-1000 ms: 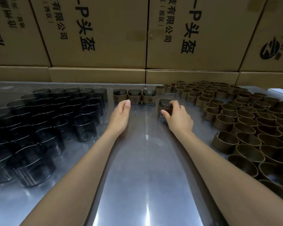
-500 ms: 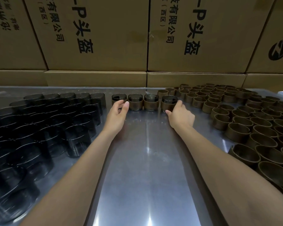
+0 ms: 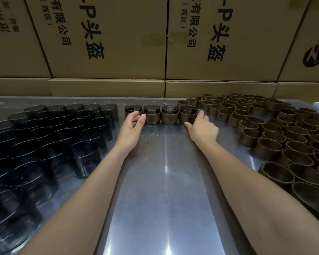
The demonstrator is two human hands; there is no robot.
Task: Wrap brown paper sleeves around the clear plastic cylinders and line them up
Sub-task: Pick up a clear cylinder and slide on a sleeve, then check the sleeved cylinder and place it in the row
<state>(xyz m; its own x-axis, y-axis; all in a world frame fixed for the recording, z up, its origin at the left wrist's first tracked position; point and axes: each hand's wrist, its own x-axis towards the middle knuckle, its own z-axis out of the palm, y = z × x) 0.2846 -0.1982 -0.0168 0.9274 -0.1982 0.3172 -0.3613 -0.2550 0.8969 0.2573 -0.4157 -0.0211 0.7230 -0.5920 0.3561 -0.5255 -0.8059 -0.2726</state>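
Note:
Four sleeved cylinders stand side by side in a row at the back middle of the metal table (image 3: 166, 181). My left hand (image 3: 132, 126) touches the front of the leftmost sleeved cylinder (image 3: 133, 109) with relaxed fingers. My right hand (image 3: 203, 127) holds the rightmost sleeved cylinder (image 3: 187, 112), thumb at its front base and index finger on its right side; it stands against its neighbour (image 3: 169, 115). Bare clear cylinders (image 3: 85, 144) are massed on the left. Empty brown paper sleeves (image 3: 265, 140) are massed on the right.
Large printed cardboard boxes (image 3: 109, 43) are stacked as a wall right behind the table's far edge. The clear cylinders reach the near left edge, and the sleeves reach the near right edge. A strip of bare metal runs between my forearms.
My right hand has carried the sleeved cylinder away from me and set it at the right end of the row, making four. My left hand has moved forward to the row's left end.

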